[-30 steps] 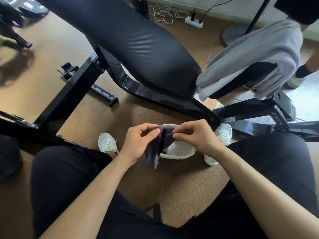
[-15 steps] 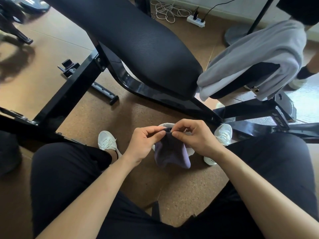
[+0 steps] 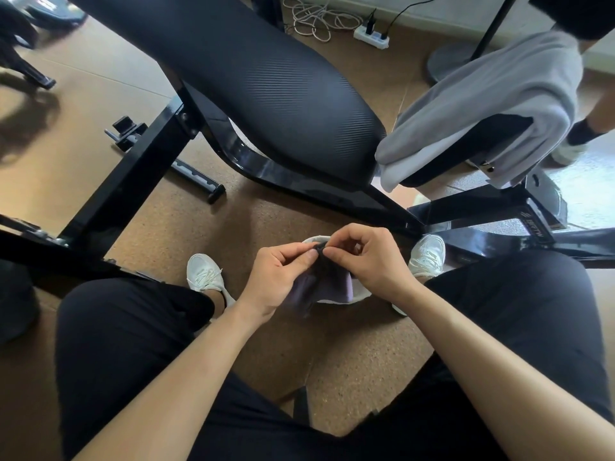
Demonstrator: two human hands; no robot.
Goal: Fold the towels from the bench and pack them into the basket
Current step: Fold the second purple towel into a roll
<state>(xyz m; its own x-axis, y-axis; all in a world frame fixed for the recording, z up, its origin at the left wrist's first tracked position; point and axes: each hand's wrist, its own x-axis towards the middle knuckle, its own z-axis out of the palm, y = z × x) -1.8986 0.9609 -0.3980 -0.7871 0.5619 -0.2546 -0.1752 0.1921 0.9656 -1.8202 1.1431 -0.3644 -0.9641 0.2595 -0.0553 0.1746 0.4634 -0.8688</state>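
A small dark purple towel (image 3: 327, 282) hangs between my knees, above a white basket (image 3: 361, 294) on the floor that it mostly hides. My left hand (image 3: 278, 277) pinches the towel's top edge from the left. My right hand (image 3: 369, 261) pinches the same edge from the right, fingertips almost touching the left ones. A grey towel (image 3: 492, 104) lies draped over the seat pad of the black bench (image 3: 266, 81) at the upper right.
The bench's black steel frame (image 3: 133, 181) crosses the cork floor in front of me. My white shoes (image 3: 204, 274) flank the basket. A power strip with cables (image 3: 371, 33) and a fan base lie behind. Another person's foot (image 3: 579, 141) stands at the right edge.
My hands have drawn closer together on the purple towel's top edge, and the towel has bunched and hangs lower over the basket.
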